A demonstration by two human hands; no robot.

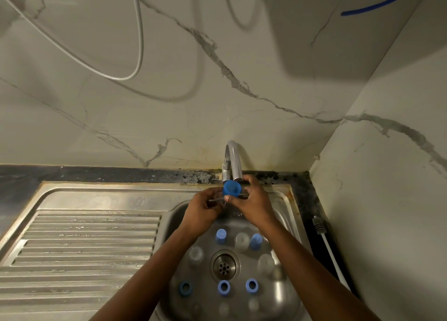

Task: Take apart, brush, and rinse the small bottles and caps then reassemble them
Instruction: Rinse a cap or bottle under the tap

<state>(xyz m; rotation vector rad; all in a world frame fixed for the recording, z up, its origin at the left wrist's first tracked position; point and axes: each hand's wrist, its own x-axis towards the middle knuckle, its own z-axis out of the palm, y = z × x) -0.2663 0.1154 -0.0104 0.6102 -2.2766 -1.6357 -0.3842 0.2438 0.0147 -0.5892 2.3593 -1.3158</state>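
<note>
The right hand [251,202] is gripping a round blue plastic cap [231,188] just under the curved chrome faucet [233,158], thumb below and a finger curling over the top. The left hand [202,207] is pinching what looks like a thin wire-handled brush [216,199] that is crossing beneath the cap, though its bristle end is hidden between the hands.

The main risk is sitting in that wet grip: a hard push of the brush could be popping the cap out of the fingers into the stainless steel sink [287,294] below. There it could be knocking over the small clear plastic bottles [242,240] and loose blue caps [223,287] standing around the round metal drain [225,265]. The stiff wire could also be slipping and jabbing the holding thumb — the two are nearly touching.
</note>
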